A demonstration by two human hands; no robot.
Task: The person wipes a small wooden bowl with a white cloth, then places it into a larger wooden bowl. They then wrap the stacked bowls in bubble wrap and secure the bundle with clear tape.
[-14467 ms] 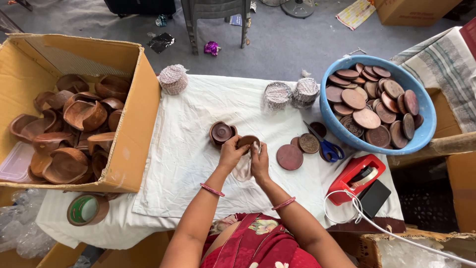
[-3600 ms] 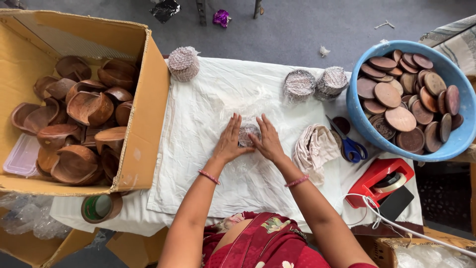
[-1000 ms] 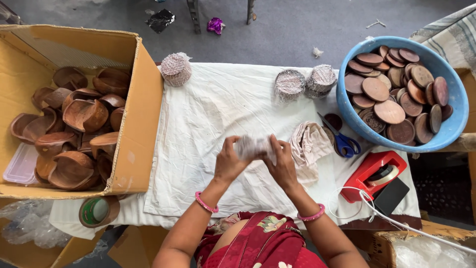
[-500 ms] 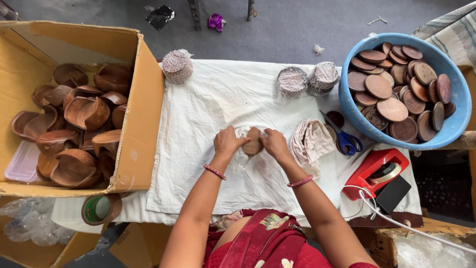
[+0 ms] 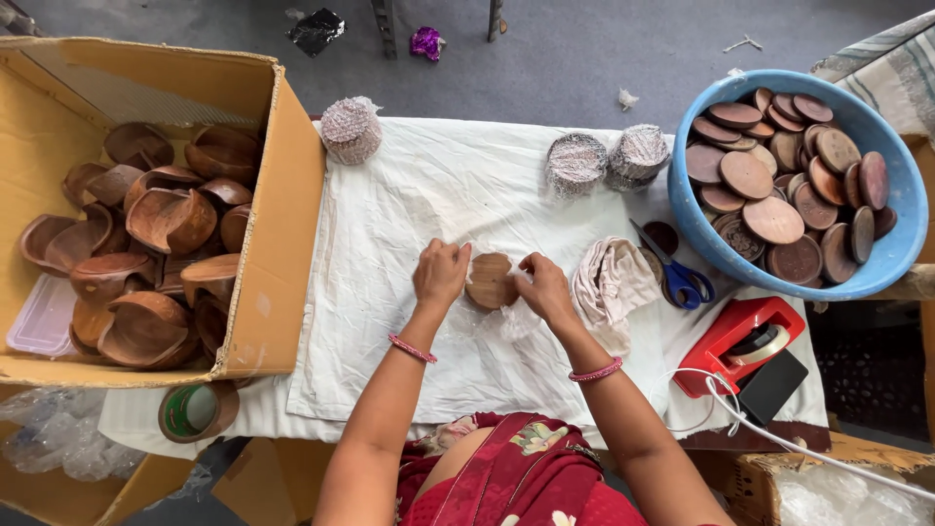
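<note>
Wooden disc, lowered from mid-air half a second ago, now rests on the cloth-covered desk, gripped between left hand and right hand, part-wrapped in clear film.

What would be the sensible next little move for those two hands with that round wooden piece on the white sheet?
Probably fold the loose clear plastic wrap over the round brown wooden piece. The left hand and right hand flank it, touching its edges, and the wood's top looks mostly bare, while three wrapped bundles stand beyond.
</note>
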